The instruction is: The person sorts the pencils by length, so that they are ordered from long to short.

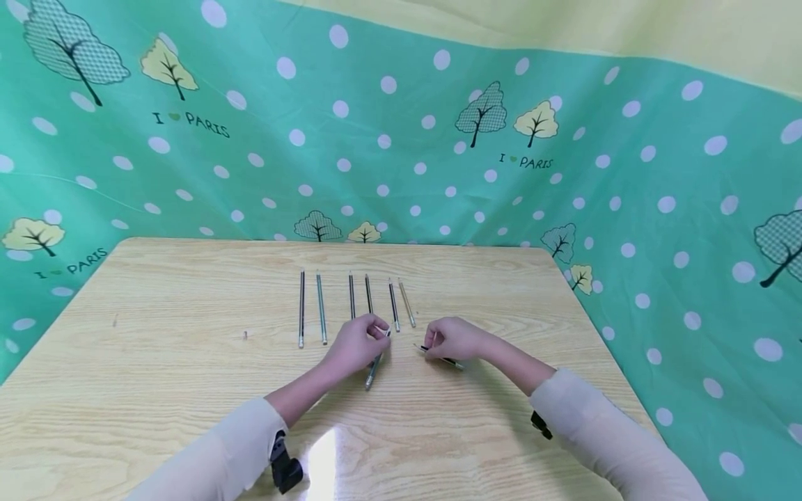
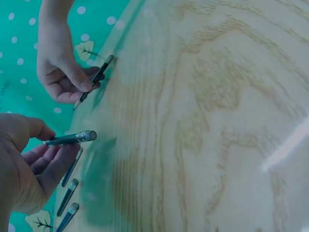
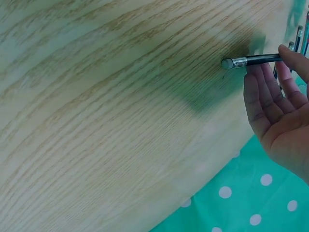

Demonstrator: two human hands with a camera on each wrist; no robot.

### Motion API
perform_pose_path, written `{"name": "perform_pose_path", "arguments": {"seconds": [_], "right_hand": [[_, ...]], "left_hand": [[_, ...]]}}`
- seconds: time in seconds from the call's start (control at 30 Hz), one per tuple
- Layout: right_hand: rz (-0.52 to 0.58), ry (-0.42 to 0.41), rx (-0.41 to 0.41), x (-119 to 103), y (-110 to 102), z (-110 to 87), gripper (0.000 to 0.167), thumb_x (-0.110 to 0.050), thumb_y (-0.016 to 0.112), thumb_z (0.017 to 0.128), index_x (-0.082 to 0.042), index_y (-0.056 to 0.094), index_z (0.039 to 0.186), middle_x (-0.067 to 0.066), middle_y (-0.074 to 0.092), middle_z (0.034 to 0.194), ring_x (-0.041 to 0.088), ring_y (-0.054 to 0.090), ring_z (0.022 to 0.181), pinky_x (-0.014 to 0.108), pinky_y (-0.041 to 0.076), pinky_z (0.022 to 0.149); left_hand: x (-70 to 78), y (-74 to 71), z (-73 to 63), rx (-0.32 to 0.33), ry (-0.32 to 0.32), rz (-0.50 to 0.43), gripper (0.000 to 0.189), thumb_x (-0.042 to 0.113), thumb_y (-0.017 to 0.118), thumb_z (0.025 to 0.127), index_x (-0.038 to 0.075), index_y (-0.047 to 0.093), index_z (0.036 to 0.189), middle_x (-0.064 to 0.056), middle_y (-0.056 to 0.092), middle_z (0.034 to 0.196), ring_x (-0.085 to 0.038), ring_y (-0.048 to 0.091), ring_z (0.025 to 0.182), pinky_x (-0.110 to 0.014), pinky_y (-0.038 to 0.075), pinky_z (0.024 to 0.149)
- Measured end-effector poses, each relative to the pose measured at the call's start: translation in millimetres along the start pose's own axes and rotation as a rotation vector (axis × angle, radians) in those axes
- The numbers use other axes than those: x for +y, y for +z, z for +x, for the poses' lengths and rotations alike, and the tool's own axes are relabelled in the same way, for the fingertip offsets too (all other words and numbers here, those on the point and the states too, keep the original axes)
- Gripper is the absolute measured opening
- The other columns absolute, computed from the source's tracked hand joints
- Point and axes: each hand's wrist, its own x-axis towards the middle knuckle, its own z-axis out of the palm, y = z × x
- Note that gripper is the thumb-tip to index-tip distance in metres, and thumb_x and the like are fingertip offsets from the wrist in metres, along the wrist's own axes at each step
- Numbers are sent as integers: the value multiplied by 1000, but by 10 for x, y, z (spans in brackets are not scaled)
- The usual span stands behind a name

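My left hand [image 1: 358, 344] pinches a teal pencil [image 1: 374, 373] between thumb and fingers, its eraser end pointing back toward me. In the left wrist view this pencil [image 2: 72, 138] appears lifted off the wooden table. To the right, my right hand [image 1: 457, 338] pinches a black pencil [image 1: 452, 363] near its sharpened tip; the metal band and eraser [image 3: 234, 63] show clearly in the right wrist view. Beyond the hands, several pencils lie in a row: a dark one [image 1: 302, 309] at the left, a teal one [image 1: 321, 309], darker ones [image 1: 393, 305], and a tan one [image 1: 407, 303] at the right.
The light wooden table [image 1: 188, 376] reaches back to a green dotted curtain [image 1: 388, 125], which also hangs along the right side. A tiny pinkish bit [image 1: 245, 335] lies left of the pencils. Bright glare [image 1: 322, 463] marks the near edge.
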Motion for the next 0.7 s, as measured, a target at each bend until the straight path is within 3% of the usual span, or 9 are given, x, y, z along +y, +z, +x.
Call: {"name": "perform_pose_path", "arguments": {"seconds": [0.2, 0.5, 0.7], "right_hand": [[4, -8, 29, -24, -6, 5, 10, -17, 69, 84, -11, 62, 88, -1, 61, 74, 10, 54, 65, 23, 45, 60], [45, 25, 70, -28, 9, 28, 10, -17, 66, 86, -10, 63, 92, 1, 64, 76, 10, 55, 64, 24, 46, 58], [85, 4, 107, -46, 4, 50, 10, -16, 65, 87, -10, 64, 95, 4, 63, 75, 11, 54, 62, 25, 46, 56]], "left_hand": [[9, -57, -5, 20, -19, -46, 24, 10, 64, 82, 5, 62, 105, -7, 63, 89, -15, 58, 51, -32, 55, 50], [16, -85, -2, 33, -51, -55, 25, 11, 65, 82, 7, 61, 107, -7, 63, 92, -18, 59, 53, -34, 56, 53], [21, -101, 3, 40, -55, -86, 26, 10, 66, 82, 7, 61, 108, -8, 63, 94, -18, 59, 55, -33, 56, 54]]}}
